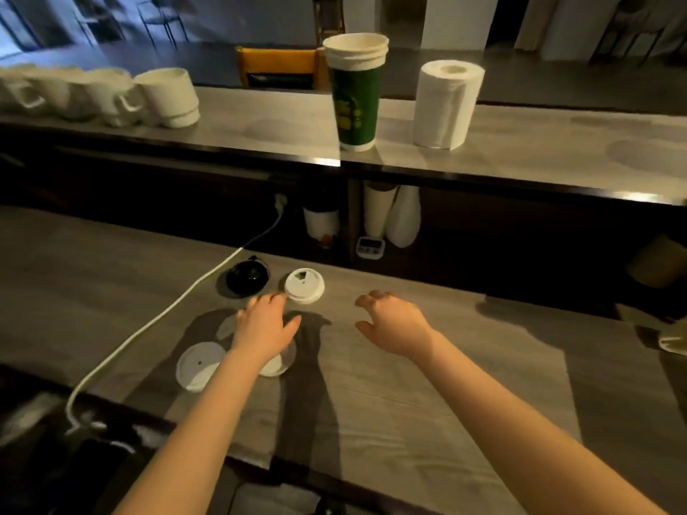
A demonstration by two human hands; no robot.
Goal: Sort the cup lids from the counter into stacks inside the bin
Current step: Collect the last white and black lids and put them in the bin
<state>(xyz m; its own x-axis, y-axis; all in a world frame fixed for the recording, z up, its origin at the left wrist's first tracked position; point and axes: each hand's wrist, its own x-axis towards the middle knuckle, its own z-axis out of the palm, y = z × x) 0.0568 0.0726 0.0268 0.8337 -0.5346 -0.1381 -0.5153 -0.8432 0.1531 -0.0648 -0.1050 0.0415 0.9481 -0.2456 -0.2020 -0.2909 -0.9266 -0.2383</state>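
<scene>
White domed lid (304,286) on grey desk (409,403), black lid (248,277) at its 9 o'clock.
Left hand (265,328) at 7 o'clock, fingers straight, empty; right hand (394,325) at 4 o'clock, fingers loosely curled, empty.

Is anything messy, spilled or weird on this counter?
Nothing looks spilled or broken. The lids lie scattered, not stacked: a round black plastic lid, a white domed sip lid and a flat white lid. A white power cord trails across the grey counter right beside them, which looks untidy.
</scene>
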